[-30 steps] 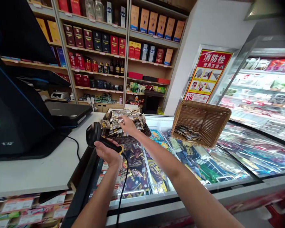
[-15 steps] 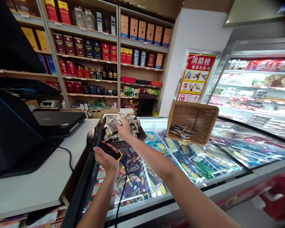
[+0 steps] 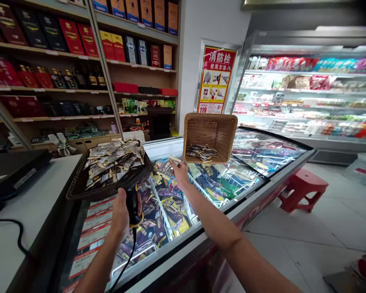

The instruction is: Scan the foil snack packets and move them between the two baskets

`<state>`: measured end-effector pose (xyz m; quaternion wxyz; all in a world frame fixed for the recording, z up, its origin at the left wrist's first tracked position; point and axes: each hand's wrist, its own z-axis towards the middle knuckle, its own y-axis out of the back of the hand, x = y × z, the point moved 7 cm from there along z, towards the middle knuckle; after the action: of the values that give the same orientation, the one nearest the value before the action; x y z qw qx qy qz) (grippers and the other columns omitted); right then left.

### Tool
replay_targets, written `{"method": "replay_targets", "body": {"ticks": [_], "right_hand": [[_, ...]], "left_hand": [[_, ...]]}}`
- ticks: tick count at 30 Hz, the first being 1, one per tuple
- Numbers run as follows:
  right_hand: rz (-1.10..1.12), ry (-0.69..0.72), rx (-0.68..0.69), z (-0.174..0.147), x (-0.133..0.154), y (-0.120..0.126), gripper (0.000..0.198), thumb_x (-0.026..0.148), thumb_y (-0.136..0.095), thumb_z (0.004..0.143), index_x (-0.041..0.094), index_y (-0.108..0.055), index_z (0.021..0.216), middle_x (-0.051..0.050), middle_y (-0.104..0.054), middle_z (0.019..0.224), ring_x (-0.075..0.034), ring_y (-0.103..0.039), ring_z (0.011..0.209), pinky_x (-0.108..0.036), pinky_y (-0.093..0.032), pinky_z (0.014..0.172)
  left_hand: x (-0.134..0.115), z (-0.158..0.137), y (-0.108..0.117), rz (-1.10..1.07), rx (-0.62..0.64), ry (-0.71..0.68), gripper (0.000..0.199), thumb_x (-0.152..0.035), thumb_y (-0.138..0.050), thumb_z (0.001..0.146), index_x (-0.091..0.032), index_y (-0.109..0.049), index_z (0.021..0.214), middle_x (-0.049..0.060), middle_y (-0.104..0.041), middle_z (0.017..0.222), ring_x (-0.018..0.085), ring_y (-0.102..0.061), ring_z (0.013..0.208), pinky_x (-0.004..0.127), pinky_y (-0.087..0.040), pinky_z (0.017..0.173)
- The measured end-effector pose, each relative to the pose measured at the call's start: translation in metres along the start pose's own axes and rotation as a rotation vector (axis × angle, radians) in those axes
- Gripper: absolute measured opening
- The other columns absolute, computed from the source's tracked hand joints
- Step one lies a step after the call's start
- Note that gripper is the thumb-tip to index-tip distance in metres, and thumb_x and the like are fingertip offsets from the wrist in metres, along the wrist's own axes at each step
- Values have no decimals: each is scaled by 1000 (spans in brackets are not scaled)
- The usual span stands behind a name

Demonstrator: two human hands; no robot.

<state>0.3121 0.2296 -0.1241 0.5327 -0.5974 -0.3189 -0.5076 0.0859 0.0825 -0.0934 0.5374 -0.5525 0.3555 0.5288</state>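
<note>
My left hand is wrapped round the handle of a black barcode scanner, its cable hanging down. The scanner's head overlaps the front of a dark wicker basket heaped with small clear-and-tan packets. Out to the right, my right hand pinches a small packet at its fingertips, just left of a tan wicker basket. That basket is tilted with its opening toward me, and a few similar packets lie in its bottom.
Both baskets stand on a glass-topped chest freezer with bagged goods inside. A white counter runs along the left. Shelves of boxes stand behind, a lit refrigerated case at right, and a red stool on the floor.
My right hand has moved from the heaped packets to beside the tan basket, with a packet in its fingers. The view has swung right. My left hand still holds the scanner.
</note>
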Motion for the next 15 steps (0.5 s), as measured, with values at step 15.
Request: {"method": "replay_targets", "body": {"ticks": [15], "right_hand": [[-8,11,-18,4,9,12,40,54,-78,91,25,-56,74,9,-39,56,-12,-44,50,-27,-36,49]], "left_hand": [[27,0,-7,182,241,71,85,-101,-55,80,-18,-70,88,1,-57,51,18,-56,41,28,-42,37]]}}
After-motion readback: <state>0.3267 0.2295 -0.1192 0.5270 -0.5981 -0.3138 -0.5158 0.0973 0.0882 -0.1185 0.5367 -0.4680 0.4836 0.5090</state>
